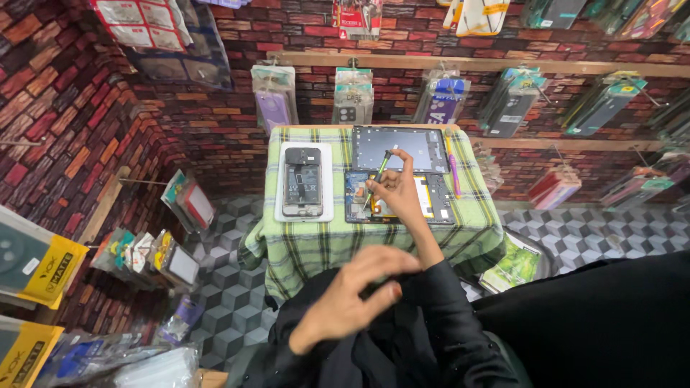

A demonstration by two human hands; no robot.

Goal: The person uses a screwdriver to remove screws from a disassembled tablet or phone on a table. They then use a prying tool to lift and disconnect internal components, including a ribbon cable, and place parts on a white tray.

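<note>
My right hand reaches out over a small table and holds a thin green-handled screwdriver, tip down on an opened tablet whose battery and boards show. Just behind the tablet lies its dark grey cover panel. Close to my body, my left hand pinches thumb and fingers on the cuff of the black sleeve of my right arm. To the left of the tablet, an opened phone rests on a white tray.
A green plaid cloth covers the table. A pink pen-like tool lies by the tablet's right edge. Packaged phone cases hang on the brick-pattern walls all round. The floor has a grey cube pattern.
</note>
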